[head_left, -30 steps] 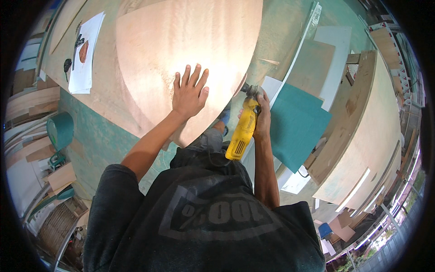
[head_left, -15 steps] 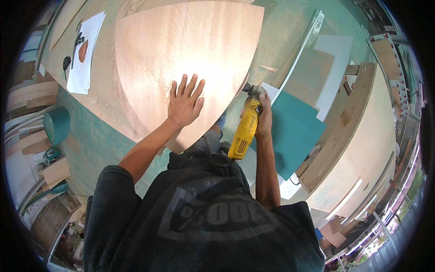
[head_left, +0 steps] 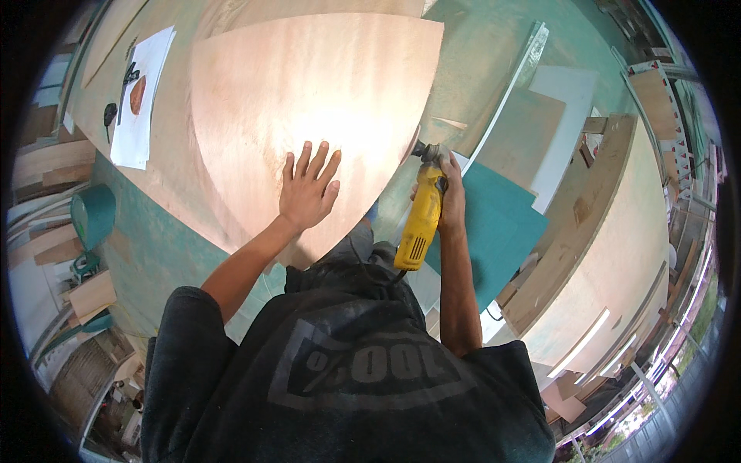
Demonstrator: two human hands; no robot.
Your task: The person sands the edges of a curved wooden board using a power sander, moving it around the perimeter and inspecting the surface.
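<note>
Left hand had shifted toward 7 o'clock in view, fingers spread, gripping nothing, upon the wooden panel; right hand encircled the yellow power tool, at the panel's 4 o'clock.

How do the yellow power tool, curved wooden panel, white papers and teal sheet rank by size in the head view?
1. Curved wooden panel
2. Teal sheet
3. White papers and yellow power tool: too alike to rank; the tool may be nearer the camera
</note>
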